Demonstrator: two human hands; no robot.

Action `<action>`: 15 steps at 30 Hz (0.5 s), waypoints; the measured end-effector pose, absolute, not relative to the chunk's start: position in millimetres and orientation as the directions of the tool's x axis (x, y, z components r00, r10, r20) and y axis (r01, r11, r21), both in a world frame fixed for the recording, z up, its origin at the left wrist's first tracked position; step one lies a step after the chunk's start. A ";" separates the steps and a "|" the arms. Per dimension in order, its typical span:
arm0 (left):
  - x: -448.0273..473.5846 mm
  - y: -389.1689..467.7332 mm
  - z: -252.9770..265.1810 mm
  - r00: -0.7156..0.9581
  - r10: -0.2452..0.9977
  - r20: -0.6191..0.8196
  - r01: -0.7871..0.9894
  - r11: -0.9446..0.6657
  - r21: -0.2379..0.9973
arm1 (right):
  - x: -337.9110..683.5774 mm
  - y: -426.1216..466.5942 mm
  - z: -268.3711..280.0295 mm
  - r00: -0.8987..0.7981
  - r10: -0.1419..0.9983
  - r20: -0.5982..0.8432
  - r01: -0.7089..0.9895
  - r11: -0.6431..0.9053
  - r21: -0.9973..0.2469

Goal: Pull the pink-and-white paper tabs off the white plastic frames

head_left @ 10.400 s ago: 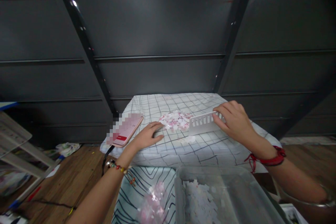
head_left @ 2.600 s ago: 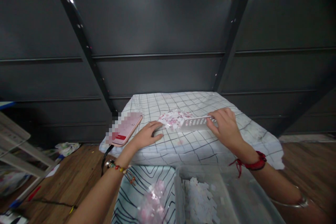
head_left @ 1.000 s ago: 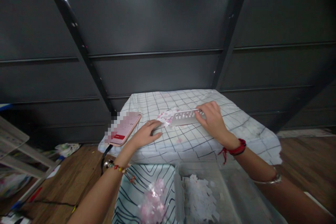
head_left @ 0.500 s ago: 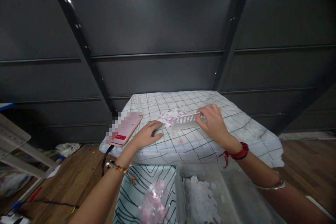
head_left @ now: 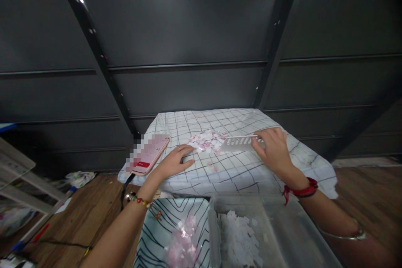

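White plastic shows in the right hand [head_left: 272, 148]: thumb and fingers pinch the right end of a slotted strip [head_left: 237, 145], stood on its long edge, its left end at the right side of a pile of pink and white flakes [head_left: 205, 140]. The left hand [head_left: 176, 161] rests palm down, fingers loosely extended and gripping nothing, fingertips at the pile's left edge. The pile lies between the hands on a checked cloth [head_left: 232, 176]. Left of it lies a phone [head_left: 155, 154]. Nearer stand a patterned tray [head_left: 176, 204] with a shiny pink bundle [head_left: 184, 243], its left edge partly hidden by the left forearm, and a translucent bin [head_left: 215, 226] holding white pieces [head_left: 240, 238]. Dark panels [head_left: 188, 25] rise behind.
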State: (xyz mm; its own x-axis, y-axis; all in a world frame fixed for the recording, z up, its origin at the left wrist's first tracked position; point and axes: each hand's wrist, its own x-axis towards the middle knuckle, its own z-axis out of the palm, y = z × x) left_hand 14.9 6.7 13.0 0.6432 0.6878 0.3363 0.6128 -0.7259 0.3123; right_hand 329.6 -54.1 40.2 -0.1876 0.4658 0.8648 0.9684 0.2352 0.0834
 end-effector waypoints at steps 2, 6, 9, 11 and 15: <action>14.9 7.3 12.0 0.642 0.690 0.334 0.615 -0.724 0.313 | 328.8 -55.1 38.8 -0.174 0.464 0.869 0.965 0.258 0.056; 15.2 8.7 10.7 0.641 0.694 0.326 0.618 -0.720 0.316 | 327.7 -56.9 39.8 -0.138 0.445 0.885 0.965 0.260 0.020; 15.6 9.1 10.7 0.639 0.697 0.326 0.620 -0.717 0.319 | 327.1 -56.8 40.8 -0.156 0.456 0.876 0.969 0.242 0.047; 15.8 9.1 11.1 0.639 0.699 0.322 0.624 -0.716 0.314 | 326.9 -56.8 41.0 -0.167 0.463 0.870 0.966 0.253 0.051; 15.8 8.6 12.0 0.646 0.695 0.317 0.626 -0.719 0.303 | 327.2 -58.6 41.5 -0.140 0.445 0.885 0.962 0.271 0.016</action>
